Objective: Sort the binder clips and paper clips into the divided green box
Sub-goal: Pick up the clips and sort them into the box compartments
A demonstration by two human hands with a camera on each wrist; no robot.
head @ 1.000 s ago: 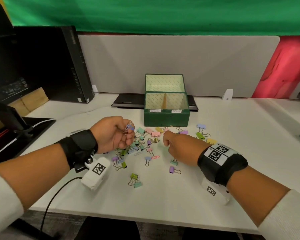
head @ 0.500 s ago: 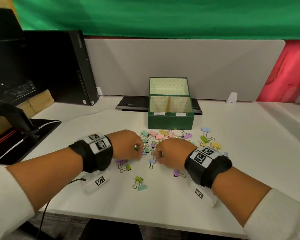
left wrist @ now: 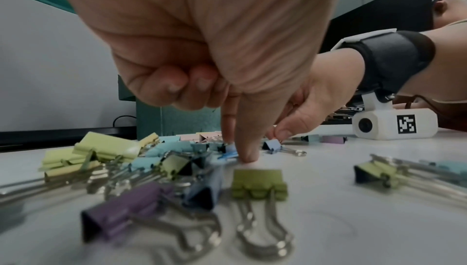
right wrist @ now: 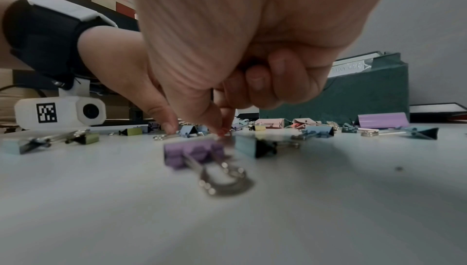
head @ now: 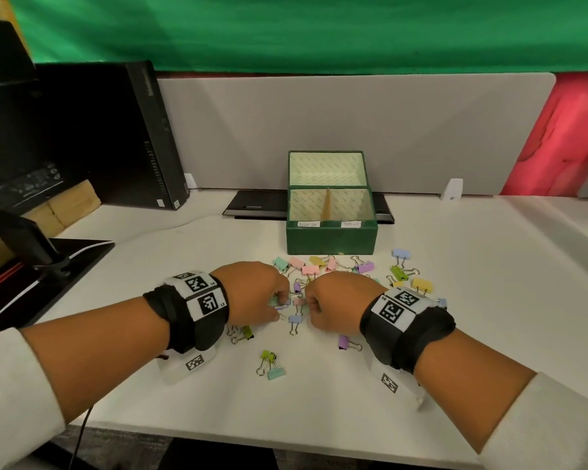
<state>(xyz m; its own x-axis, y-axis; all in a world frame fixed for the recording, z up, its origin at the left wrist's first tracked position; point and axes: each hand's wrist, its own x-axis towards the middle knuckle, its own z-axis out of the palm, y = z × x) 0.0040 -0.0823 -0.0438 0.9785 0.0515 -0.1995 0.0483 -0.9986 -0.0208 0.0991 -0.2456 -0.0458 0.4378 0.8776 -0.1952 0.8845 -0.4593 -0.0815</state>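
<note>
Pinching down into the scattered clips, left hand [head: 257,293] nips a blue paper clip [left wrist: 228,154] flat on the worktop [head: 319,401], right hand [head: 331,305] pinches a pink one [right wrist: 222,132]; both light, thin, slippery wire—best lifted by an edge; green box [head: 331,237] beyond.

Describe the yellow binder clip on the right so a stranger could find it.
Start at the green box on the white desk. Look right and nearer, past the light green clip. The yellow binder clip is the only yellow one on that right edge.
</note>
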